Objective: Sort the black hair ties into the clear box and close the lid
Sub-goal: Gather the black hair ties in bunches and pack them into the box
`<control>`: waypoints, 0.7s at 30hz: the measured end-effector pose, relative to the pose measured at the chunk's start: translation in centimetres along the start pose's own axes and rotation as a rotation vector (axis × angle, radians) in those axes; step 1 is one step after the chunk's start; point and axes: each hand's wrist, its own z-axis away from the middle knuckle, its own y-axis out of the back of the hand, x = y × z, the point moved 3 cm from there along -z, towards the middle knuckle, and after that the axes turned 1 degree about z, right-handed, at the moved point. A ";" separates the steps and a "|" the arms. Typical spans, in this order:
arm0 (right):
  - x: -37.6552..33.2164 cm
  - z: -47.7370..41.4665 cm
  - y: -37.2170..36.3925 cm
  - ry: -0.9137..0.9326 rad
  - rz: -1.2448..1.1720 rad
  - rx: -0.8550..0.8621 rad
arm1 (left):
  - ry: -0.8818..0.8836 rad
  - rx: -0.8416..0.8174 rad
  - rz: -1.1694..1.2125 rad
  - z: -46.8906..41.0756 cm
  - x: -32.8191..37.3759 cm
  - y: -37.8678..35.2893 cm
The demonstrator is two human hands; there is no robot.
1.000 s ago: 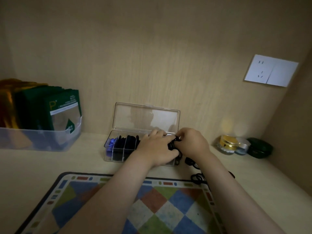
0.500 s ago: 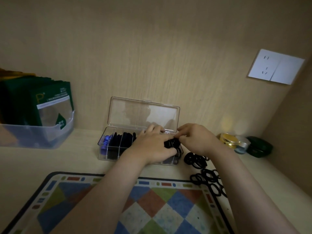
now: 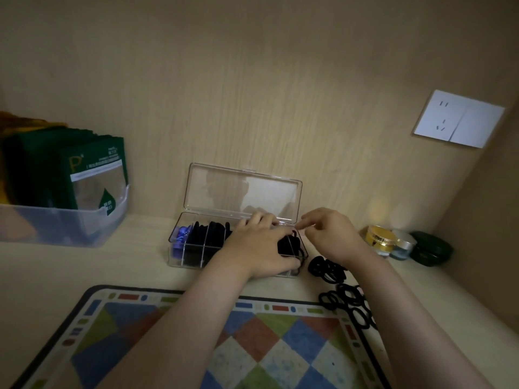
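Left hand (image 3: 261, 245) lies flat over the clear box (image 3: 179, 248) at its right end, pressing the stuffed hair ties (image 3: 289, 242) down. Right hand (image 3: 328, 237) hovers just right of it, fingertips pinched, can't tell on what. My guess: ties spring back up and jam the upright lid (image 3: 244, 189). Loose ties (image 3: 325, 266) lie right of the box, near some cosmetic jars (image 3: 379, 240).
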 end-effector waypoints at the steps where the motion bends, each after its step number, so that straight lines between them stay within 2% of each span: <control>1: 0.0 0.0 0.3 0.010 -0.006 0.029 | 0.000 0.002 -0.004 0.0 -0.1 0.0; 7: -0.5 0.3 -1.4 0.071 0.242 -0.148 | -0.007 0.057 0.012 -0.2 -0.2 0.0; 10: -0.4 0.2 -2.0 0.069 0.230 -0.206 | -0.004 0.057 0.018 -0.2 -0.2 0.0; 16: 1.1 0.7 0.7 -0.013 -0.022 -0.055 | 0.007 0.063 0.001 -0.1 0.2 0.3; 21: 4.7 1.6 2.8 -0.082 0.009 -0.041 | -0.062 0.171 0.016 -0.5 1.7 0.3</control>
